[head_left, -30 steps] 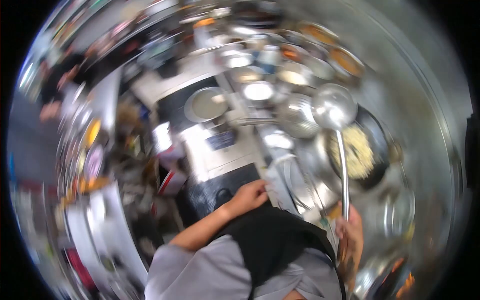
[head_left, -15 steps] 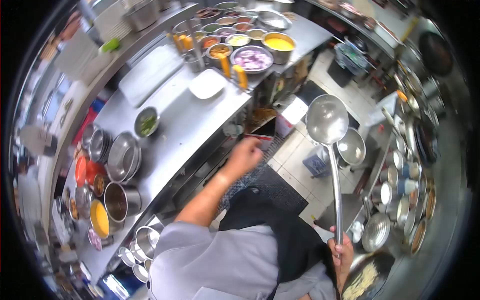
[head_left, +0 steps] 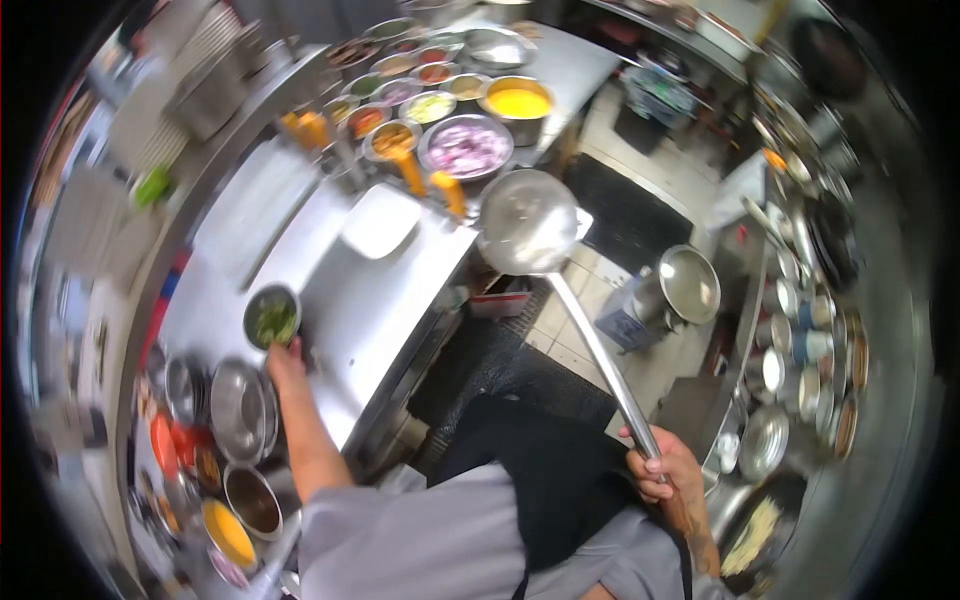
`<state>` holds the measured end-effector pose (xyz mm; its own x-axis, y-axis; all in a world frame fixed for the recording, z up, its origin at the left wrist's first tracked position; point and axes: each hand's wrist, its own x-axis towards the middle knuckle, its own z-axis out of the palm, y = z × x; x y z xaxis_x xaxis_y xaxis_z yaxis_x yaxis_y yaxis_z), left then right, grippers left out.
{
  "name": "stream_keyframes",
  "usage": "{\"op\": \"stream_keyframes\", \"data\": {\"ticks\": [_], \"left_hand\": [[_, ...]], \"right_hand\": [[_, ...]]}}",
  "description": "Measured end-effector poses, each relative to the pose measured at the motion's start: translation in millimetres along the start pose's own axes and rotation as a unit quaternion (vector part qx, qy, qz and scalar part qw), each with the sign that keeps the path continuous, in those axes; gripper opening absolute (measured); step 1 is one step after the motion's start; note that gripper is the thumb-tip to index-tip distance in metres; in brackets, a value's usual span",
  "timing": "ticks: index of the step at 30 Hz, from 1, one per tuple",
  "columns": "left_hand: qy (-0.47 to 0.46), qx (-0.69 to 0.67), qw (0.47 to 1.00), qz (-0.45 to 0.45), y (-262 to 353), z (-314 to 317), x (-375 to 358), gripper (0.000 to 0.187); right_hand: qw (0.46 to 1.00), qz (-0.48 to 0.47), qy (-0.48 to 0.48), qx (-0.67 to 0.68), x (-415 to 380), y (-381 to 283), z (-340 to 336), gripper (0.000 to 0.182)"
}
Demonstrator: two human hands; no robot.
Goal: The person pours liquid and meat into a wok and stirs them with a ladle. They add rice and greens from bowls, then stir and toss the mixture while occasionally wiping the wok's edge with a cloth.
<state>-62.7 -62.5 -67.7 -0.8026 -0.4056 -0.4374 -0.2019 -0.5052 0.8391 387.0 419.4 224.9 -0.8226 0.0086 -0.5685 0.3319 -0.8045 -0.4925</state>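
My right hand (head_left: 660, 465) is wrapped round the long metal handle of a big ladle (head_left: 530, 225), whose round bowl is raised over the floor and the counter's edge. My left hand (head_left: 287, 362) is at the near rim of a small metal bowl (head_left: 273, 318) with chopped green herbs in it. Its fingertips are blurred against the bowl, so whether they grip the rim or pinch the herbs cannot be made out. The bowl rests on the steel counter (head_left: 335, 330). Beside my left wrist are nested metal bowls (head_left: 240, 410).
A white square dish (head_left: 382, 221) is further along the counter. Behind it stand a bowl of chopped onion (head_left: 466, 147), a pot of yellow liquid (head_left: 517, 100) and several ingredient bowls. At right are a metal pot (head_left: 690, 285) and a pan of pale strips (head_left: 757, 535).
My left hand has gone from over the counter's front edge leftward to the herb bowl. The ladle's head has swung left, still in my right hand. The view has turned.
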Motion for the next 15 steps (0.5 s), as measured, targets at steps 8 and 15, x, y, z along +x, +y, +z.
{"op": "stream_keyframes", "data": {"ticks": [8, 15], "left_hand": [[-0.299, 0.191, 0.932, 0.073, -29.2, 177.2, -178.5, 0.029], [-0.624, 0.24, 0.73, -0.139, -174.3, 270.9, -409.5, 0.016]], "right_hand": [[0.987, -0.125, -0.047, 0.09, -53.5, 35.3, -38.2, 0.052], [0.934, -0.314, 0.0, 0.17, -145.9, 124.3, -87.1, 0.047]]}}
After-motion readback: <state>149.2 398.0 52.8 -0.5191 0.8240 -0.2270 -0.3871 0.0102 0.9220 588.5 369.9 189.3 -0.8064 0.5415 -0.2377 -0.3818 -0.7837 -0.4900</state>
